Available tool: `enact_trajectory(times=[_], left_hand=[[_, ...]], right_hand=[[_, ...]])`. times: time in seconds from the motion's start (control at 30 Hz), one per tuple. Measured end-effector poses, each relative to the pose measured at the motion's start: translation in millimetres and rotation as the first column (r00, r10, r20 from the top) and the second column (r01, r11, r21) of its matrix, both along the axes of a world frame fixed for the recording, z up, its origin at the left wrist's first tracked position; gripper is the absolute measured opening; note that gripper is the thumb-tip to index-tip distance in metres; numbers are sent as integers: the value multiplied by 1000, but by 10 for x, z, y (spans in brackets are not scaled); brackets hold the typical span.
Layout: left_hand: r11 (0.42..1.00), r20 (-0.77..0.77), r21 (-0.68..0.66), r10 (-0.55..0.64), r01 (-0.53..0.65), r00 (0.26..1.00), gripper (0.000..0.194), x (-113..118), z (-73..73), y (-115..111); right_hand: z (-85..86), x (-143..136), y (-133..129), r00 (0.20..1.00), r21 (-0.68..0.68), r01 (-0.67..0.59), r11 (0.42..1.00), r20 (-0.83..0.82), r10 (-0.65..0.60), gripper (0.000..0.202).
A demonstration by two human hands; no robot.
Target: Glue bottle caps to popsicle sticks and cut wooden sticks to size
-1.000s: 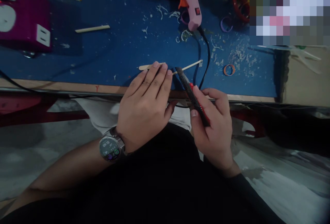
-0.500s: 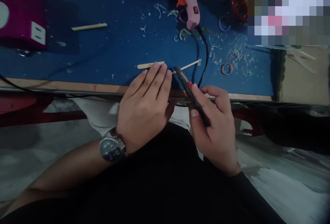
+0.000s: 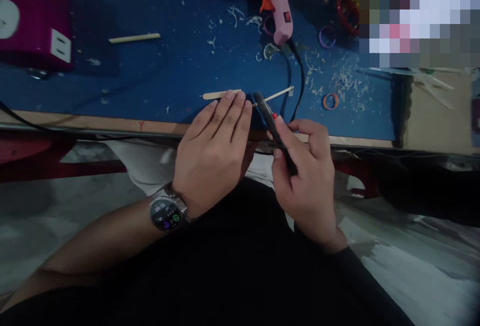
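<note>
My left hand (image 3: 215,138) lies flat with its fingers stretched out, pressing on the table's front edge. From under its fingertips a flat wooden craft stick (image 3: 217,94) pokes out to the left. A thin wooden stick (image 3: 279,94) slants away to the right of these fingers; whether its near end runs under them is hard to see. My right hand (image 3: 307,171) is closed around a black utility knife (image 3: 275,133) with a red slider. The knife's tip end is at the thin stick, just right of my left fingertips; contact between them cannot be made out.
A pink glue gun (image 3: 281,8) lies at the back, its black cord (image 3: 300,73) running toward my right hand. Another wooden stick (image 3: 135,38) lies left, near a magenta box (image 3: 33,21). An orange ring (image 3: 330,101), a purple ring (image 3: 327,37) and cardboard (image 3: 437,116) are on the right.
My right hand and the knife have shifted slightly left and up, the knife now steeper across the thin stick. My left hand stays flat in place; the whole view has slid a little.
</note>
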State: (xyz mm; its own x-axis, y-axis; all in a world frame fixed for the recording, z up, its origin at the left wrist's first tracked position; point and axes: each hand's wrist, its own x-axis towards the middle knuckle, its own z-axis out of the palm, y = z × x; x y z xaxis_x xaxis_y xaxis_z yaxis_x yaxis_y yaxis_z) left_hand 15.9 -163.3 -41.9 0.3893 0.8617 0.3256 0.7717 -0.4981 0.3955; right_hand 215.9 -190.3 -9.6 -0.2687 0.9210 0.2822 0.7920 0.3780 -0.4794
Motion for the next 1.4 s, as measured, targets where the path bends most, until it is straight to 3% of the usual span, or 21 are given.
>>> enact_trajectory(times=[0.3, 0.63, 1.07, 1.4], left_hand=[[999, -39, 9, -48, 48, 998, 58, -53, 4, 53], [996, -99, 72, -49, 56, 994, 56, -48, -14, 65], [998, -79, 55, -35, 39, 996, 56, -45, -26, 62], [989, -163, 146, -9, 33, 987, 55, -37, -23, 58]], right_hand=[[111, 3, -103, 997, 14, -16, 1000, 73, 15, 66], [122, -14, -34, 990, 21, -11, 1000, 138, 8, 59], [105, -32, -51, 988, 42, -24, 999, 154, 18, 57], [99, -16, -20, 986, 53, -32, 998, 165, 22, 56]])
